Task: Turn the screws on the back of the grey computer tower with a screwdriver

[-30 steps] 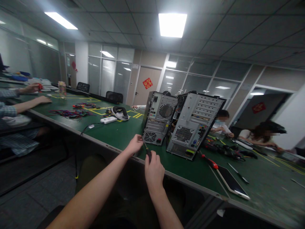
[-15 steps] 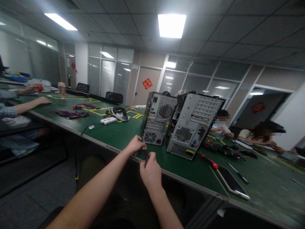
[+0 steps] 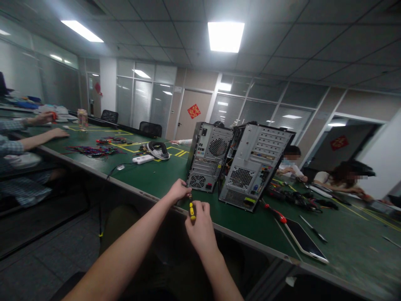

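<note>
A screwdriver [image 3: 192,211] with a yellow and black handle points away from me, its tip end close to the lower left corner of the nearer-left computer case [image 3: 205,165]. My right hand [image 3: 202,221] is closed on the handle, thumb on one side and fingers on the other. At the screwdriver's front end, my left hand [image 3: 179,190] pinches with thumb and forefinger beside the case's corner. What lies between those fingertips is too small to make out. A second, larger computer case [image 3: 255,167] stands tilted to the right, its rear panel facing me.
On the green table [image 3: 156,175] lie a white power strip [image 3: 143,159], a clothes iron-like white and black object [image 3: 158,150] and bundled wires [image 3: 94,150]. To the right are a phone [image 3: 305,240], a red-handled tool [image 3: 277,214] and black cables [image 3: 294,196]. Other people sit around.
My right hand has opened its grip slightly and shifted a little, so the screwdriver's yellow handle now shows. My left hand stays almost in place at the case's corner.
</note>
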